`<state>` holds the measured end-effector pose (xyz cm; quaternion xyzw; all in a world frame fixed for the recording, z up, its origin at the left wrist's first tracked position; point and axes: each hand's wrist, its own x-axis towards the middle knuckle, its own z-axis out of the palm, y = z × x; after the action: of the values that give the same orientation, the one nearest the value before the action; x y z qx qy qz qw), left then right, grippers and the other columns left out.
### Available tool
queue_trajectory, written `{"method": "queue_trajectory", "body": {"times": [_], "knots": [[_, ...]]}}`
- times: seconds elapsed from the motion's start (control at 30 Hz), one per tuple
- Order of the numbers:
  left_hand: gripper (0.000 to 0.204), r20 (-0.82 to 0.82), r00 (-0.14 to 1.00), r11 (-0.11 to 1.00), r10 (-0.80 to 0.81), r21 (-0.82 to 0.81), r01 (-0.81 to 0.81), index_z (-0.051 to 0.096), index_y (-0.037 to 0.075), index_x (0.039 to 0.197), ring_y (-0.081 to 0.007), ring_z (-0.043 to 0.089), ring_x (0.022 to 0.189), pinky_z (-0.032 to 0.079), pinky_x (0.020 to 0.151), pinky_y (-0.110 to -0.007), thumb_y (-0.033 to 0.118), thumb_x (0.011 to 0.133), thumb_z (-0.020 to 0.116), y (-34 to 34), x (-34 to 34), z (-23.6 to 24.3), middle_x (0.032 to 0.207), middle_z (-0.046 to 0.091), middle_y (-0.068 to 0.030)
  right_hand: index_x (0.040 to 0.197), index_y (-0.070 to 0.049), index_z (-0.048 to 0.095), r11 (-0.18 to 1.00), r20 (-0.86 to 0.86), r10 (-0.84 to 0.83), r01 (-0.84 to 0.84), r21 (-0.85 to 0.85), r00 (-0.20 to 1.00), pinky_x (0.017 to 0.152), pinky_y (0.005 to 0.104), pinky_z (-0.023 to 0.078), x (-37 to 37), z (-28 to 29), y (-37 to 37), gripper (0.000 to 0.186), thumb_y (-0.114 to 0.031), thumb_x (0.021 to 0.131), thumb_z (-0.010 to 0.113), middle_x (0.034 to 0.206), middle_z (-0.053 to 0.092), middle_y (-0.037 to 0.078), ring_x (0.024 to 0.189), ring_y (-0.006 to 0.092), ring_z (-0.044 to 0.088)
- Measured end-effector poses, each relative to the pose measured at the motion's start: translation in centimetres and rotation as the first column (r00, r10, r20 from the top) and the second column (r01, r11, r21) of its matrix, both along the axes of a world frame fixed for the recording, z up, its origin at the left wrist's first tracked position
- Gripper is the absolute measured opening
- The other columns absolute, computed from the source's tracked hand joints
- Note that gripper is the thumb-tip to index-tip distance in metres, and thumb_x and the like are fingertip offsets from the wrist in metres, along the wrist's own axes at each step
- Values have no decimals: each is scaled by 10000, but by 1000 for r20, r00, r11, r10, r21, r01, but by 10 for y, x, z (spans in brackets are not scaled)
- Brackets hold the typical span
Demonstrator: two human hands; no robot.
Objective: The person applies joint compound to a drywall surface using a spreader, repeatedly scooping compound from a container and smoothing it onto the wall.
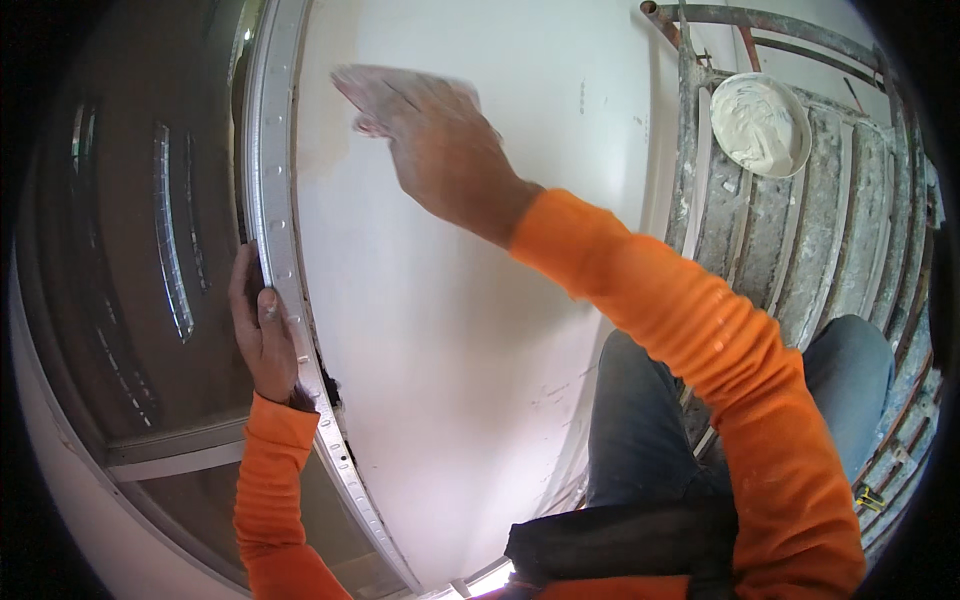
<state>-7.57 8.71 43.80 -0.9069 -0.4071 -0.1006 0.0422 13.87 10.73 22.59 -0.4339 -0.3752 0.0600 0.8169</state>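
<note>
My left hand point(266, 345) is closed on a long perforated metal profile point(283, 235). Its thumb lies along the profile, and the fingers reach the side of the dark glazed panel point(130, 250). Over the upper part of a white wall panel point(430, 330), my right hand point(445, 150) is stretched out to the left, its fingers smeared by motion. A greyish flat shape shows at those fingers; the hand looks closed on it, but its kind cannot be made out. Both of my arms wear orange sleeves.
A round white tub point(760, 125) of pale paste sits on the stained slatted platform point(800, 235) at the right. Rusty metal tubes point(770, 20) border the platform's far end. My jeans-clad legs point(640, 420) are on it. A small yellow-and-black item point(870, 498) lies at the lower right.
</note>
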Motion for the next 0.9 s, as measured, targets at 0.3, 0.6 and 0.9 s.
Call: {"method": "queue_trajectory", "body": {"times": [0.3,0.6,0.9], "knots": [[655,96,995,998,28,-55,-23,342,-52,1533,-287,410,1430,299,1198,-415,396,1079,490,-6,1,-2,1546,419,-204,1442,-9,513,974,349,-213,225,4,913,1087,500,393,-60,3,4,584,-100,869,578,1387,570,197,1266,357,534],[679,109,994,997,7,-83,2,325,-44,1539,-300,390,1446,291,1209,-434,418,1072,496,-2,-3,0,1549,411,-212,1266,-160,685,986,-33,-157,155,-60,987,1022,466,430,68,13,55,415,-53,910,501,1354,653,62,1193,291,617],[693,90,996,999,24,-47,-20,322,-49,1539,-299,393,1442,292,1205,-427,419,1064,514,-4,1,3,1547,412,-214,1377,-91,589,997,118,-74,75,-4,990,961,489,468,32,22,82,416,-126,966,535,1175,685,174,1087,387,622]]}}
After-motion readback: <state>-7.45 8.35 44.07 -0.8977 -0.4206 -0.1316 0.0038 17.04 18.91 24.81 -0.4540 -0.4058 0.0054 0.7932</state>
